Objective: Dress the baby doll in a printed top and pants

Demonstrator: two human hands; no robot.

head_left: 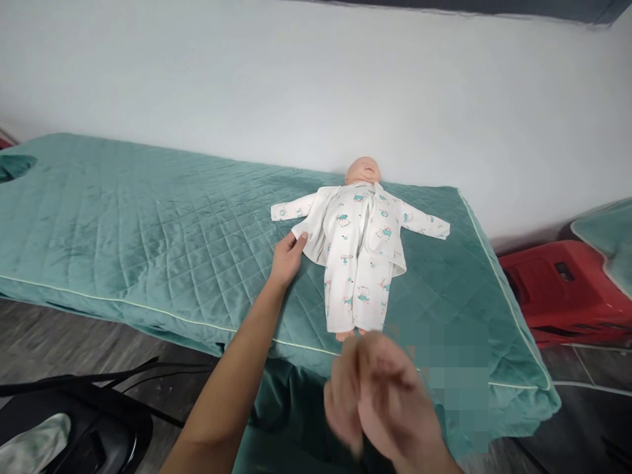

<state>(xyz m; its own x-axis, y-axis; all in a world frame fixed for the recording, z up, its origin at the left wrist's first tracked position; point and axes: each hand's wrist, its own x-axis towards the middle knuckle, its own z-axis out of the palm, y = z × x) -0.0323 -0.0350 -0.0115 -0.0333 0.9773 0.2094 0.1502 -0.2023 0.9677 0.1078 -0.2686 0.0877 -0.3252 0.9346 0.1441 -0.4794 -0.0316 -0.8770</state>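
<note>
A baby doll (364,171) lies on its back on the green quilted bed cover, with its arms spread and its feet toward me. It wears white printed trousers (345,289) and a white printed jacket (388,234), whose front is unfastened. My left hand (288,259) pinches the edge of the jacket's left-side front panel between thumb and fingers and spreads it outward. Close to the camera, in front of the doll's feet, my right hand (380,395) is raised with bent fingers. Motion blurs it, so whether it holds anything does not show.
The bed (148,210) stands against a white wall (247,85). Red plastic furniture (567,283) is beyond its right end. At lower left stands a black object (99,421) with a patterned cloth (37,444) on it, and thin cables run nearby.
</note>
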